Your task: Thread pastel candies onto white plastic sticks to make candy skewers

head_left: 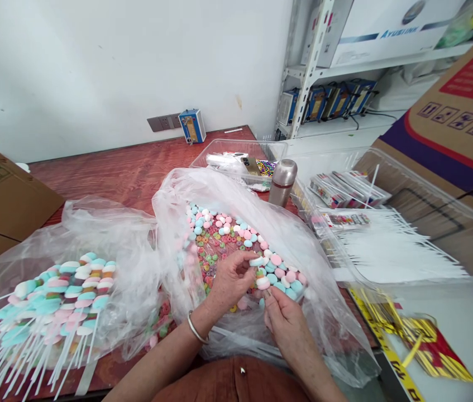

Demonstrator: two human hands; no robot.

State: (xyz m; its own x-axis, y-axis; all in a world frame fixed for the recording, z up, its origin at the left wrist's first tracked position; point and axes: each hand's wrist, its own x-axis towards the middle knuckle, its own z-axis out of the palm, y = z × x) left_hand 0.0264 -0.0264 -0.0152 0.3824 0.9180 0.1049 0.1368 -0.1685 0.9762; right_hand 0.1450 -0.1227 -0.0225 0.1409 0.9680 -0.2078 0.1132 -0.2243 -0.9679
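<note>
Above a clear plastic bag (324, 312) of sweets, my two hands work close together. My left hand (234, 276) pinches a pale blue and white marshmallow (256, 262) at the top of a small stack. Below it in the stack sit coloured rings and a pink and white marshmallow (263, 283). My right hand (280, 310) is closed just under the stack, thumb and finger pressed together, holding this candy skewer from below; its stick is hidden. Loose pink, blue and white marshmallows (276, 259) and small coloured candy rings (209, 259) lie in the bag around my hands.
Left, finished-looking candy skewers (72, 290) with white sticks lie on another plastic bag (131, 229). A steel flask (283, 183) stands behind, beside a clear tray (215, 146). Right, a clear bin holds many white sticks (391, 245). Cardboard boxes (5, 195) flank the red table (106, 162).
</note>
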